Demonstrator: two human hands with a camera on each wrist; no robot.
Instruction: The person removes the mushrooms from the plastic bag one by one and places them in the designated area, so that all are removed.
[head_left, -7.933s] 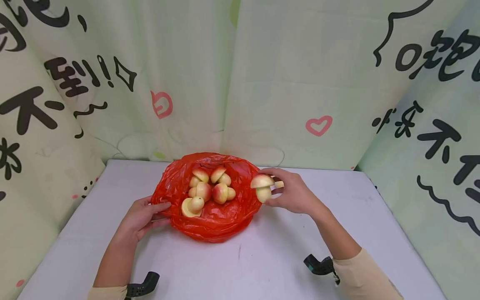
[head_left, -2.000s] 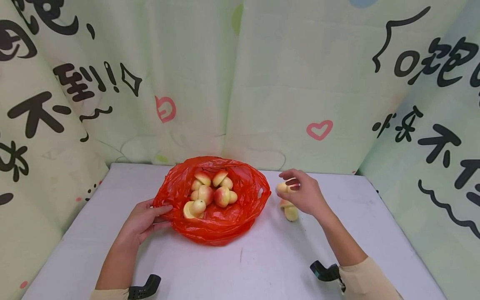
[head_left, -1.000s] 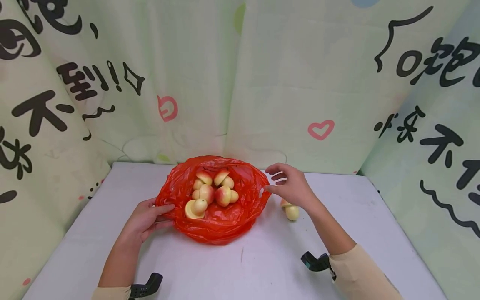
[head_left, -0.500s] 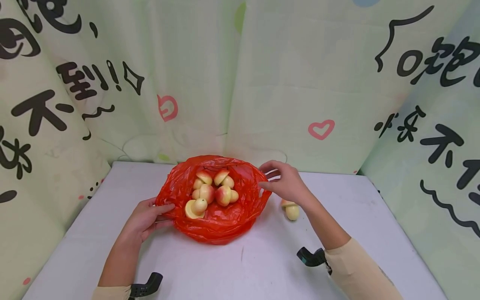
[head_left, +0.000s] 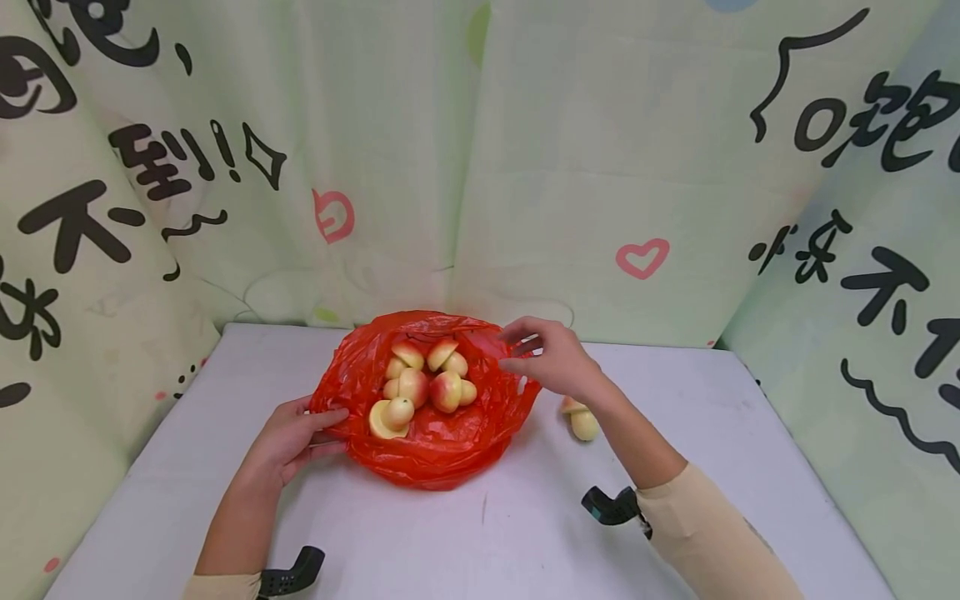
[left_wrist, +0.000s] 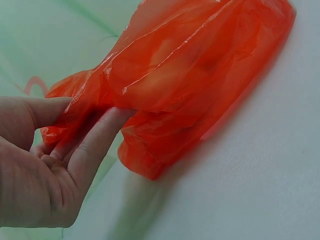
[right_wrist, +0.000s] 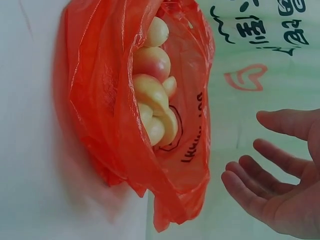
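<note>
A crumpled red plastic bag (head_left: pixel 420 467) sits open on the table, with several toy mushrooms (head_left: pixel 446 392) inside, their caps red and yellow and stems pale. My left hand (head_left: pixel 288 437) holds the bag's left rim, the thumb on the inner side and fingers on the outer side. In the left wrist view the film lies between thumb and fingers (left_wrist: pixel 97 142). My right hand (head_left: pixel 551 358) hovers over the bag's right rim, fingers parted and holding nothing. The right wrist view shows this hand (right_wrist: pixel 280 185) apart from the bag. One mushroom (head_left: pixel 581 419) lies outside, right of the bag, beside my right forearm.
The white table (head_left: pixel 480 550) ends at the back against a pale green curtain (head_left: pixel 570 167) with black writing and pink hearts. Side curtains stand at left and right. A black wrist camera (head_left: pixel 292 573) is on the left wrist, another (head_left: pixel 611 506) on the right.
Earlier my right hand held a mushroom beside the bag; it then hung over mushrooms on the table at right. Now empty, it has moved left over the bag's rim. The left hand keeps its hold.
</note>
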